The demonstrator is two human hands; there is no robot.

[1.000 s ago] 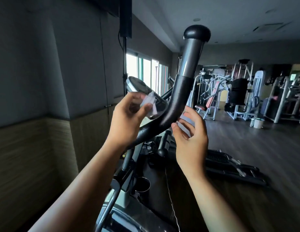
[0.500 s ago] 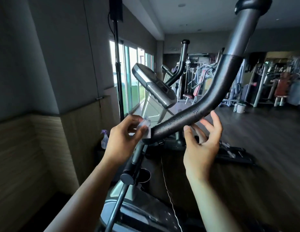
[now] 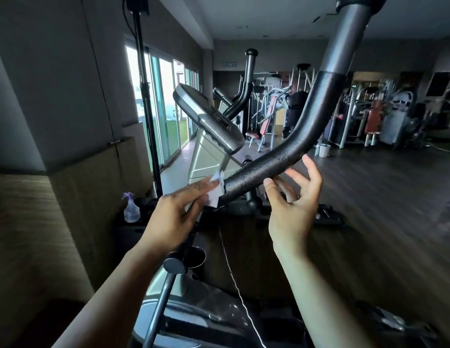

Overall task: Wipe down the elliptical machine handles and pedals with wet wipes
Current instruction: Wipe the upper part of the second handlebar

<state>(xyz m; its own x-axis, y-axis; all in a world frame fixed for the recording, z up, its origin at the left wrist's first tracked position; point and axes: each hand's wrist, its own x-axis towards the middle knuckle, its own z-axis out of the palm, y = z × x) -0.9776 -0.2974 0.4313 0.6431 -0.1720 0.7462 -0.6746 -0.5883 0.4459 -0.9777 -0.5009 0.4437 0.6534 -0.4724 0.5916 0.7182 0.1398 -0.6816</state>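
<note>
The left hand (image 3: 173,217) pinches the wipe (image 3: 215,190) in its grip, against the lower end of the black handle (image 3: 301,144) — the right hand (image 3: 291,212) hovers just under the bend, fingers spread, its grip empty

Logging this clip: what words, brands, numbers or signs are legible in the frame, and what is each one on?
Nothing in this frame is legible.
The small sign on the far wall: characters too blurred to read.
The console: no readable brand or digits.
The spray bottle: no readable label.
The wet wipe held by the left hand: blank.
</note>
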